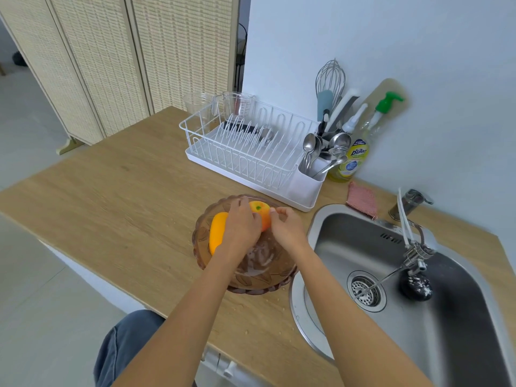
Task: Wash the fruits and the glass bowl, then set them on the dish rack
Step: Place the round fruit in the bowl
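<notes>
L hand (242, 223) + R hand (287, 225) both grip peach (261, 212) | over glass bowl (245, 286) | arms extended fwd

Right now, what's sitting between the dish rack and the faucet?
In the head view, a pink dishcloth lies on the counter between the dish rack and faucet.

A brown-tinted, leaf-patterned round glass bowl (245, 277) holds an orange-yellow mango-shaped fruit (217, 233) and a red-yellow apple-like fruit (261, 210); upper centre, a white wire dish rack (245, 152); pale wood-grain surface (125, 205).
</notes>
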The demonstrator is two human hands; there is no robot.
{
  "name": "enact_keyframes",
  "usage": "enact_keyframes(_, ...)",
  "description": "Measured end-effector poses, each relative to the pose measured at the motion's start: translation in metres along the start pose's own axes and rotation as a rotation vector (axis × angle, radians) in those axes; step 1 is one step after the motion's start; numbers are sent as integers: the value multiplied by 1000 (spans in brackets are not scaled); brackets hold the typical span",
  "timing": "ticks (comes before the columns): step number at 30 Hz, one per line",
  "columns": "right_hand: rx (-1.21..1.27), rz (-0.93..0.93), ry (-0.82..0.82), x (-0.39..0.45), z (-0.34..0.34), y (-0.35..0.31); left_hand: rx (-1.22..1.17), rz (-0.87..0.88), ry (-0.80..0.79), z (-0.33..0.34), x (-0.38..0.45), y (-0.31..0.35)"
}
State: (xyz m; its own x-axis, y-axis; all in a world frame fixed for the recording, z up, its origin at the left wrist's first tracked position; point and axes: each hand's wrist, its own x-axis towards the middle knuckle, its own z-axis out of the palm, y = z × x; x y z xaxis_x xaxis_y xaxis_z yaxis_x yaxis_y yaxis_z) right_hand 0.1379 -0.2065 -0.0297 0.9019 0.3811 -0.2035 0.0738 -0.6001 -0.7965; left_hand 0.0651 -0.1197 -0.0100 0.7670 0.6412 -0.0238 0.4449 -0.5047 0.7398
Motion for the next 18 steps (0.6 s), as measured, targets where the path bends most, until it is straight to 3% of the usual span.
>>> enact_keyframes(4, -109, -131, 60, -17, -22, -2, 43, 86, 47, -2, -3, 8)
enact_keyframes(10, -104, -75, 122, -53, -73, 32, 35, 217, -4, 25, -26, 40)
enact_keyframes(18, -112, 184, 261, -108, -154, 144, 80, 341, -361, 123, -92, 89)
